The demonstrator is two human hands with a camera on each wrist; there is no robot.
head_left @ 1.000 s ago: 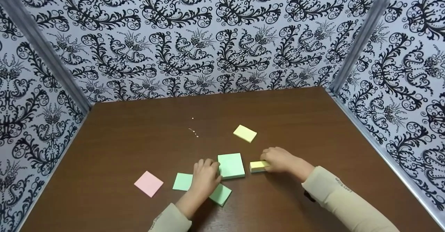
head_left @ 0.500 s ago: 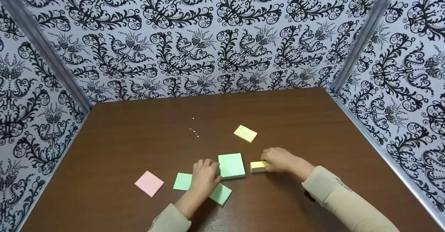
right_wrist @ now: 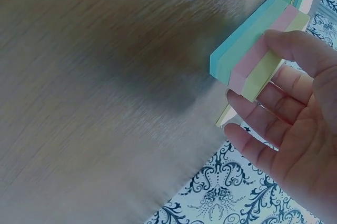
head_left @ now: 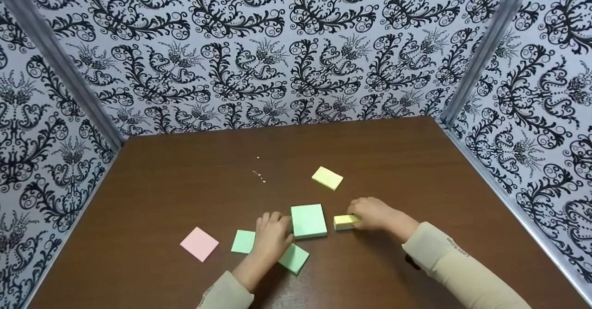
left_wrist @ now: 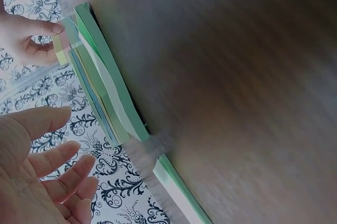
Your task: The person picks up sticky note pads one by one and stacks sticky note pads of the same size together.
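Note:
My right hand (head_left: 374,213) pinches a small block of sticky notes (right_wrist: 258,45) between thumb and fingers. Its layers are blue, green, pink and yellow, and in the head view it sits on edge at the table, yellow side up. My left hand (head_left: 272,237) has its fingers loosely bent at the left side of a larger, thick square sticky-note stack (head_left: 309,221) with a green top. In the left wrist view this hand (left_wrist: 52,166) holds nothing, and that stack shows coloured layers. Under the left forearm, a green sticky-note pad (head_left: 294,258) is partly hidden.
On the brown table (head_left: 185,175), another green pad (head_left: 243,241) lies left of the left hand, with a pink pad (head_left: 199,244) farther left. A yellow pad (head_left: 327,178) lies behind the large stack. Small pale crumbs (head_left: 260,176) dot the table. Patterned walls (head_left: 277,68) enclose it.

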